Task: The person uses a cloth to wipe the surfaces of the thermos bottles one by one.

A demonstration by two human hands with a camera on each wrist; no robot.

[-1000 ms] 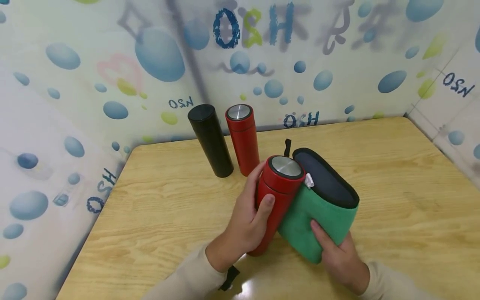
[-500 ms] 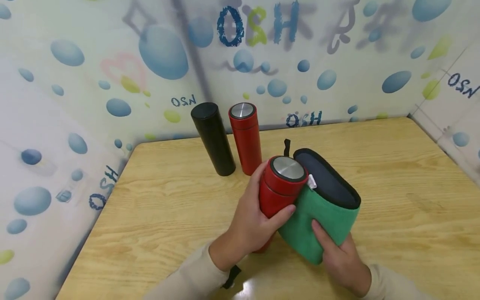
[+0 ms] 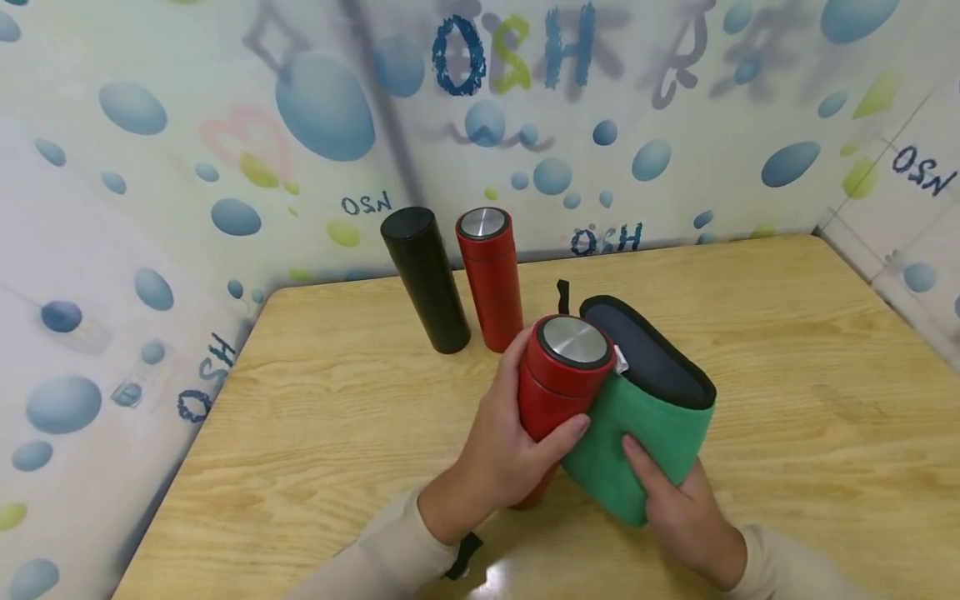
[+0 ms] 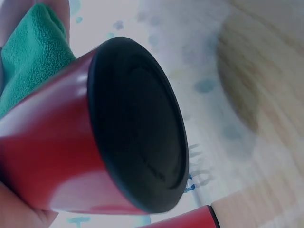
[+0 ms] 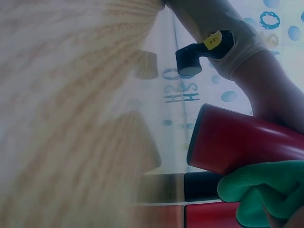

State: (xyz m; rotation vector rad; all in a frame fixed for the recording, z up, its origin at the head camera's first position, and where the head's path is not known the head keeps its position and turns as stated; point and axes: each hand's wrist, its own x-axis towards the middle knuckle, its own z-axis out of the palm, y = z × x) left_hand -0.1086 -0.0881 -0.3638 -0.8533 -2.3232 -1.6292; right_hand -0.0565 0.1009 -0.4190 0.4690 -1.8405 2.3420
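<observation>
In the head view my left hand grips a red thermos flask with a steel-topped lid, its thumb laid across the front. The flask is tilted, and the left wrist view shows its black base raised off the table. My right hand pinches a green terry-cloth pouch, thumb on the near face, the other fingers mostly hidden behind. The pouch's dark-lined mouth faces up, with black trim and a white tag. The flask overlaps the pouch's left edge; the right wrist view shows the green cloth against the flask.
A black flask and a second red flask stand side by side at the back of the wooden table. A patterned wall rises right behind them. A black loop sticks up from the pouch.
My left thumb has moved from the near side of the flask to across its front. The pouch has shifted slightly left. My right hand keeps its hold, and the standing flasks stay put.
</observation>
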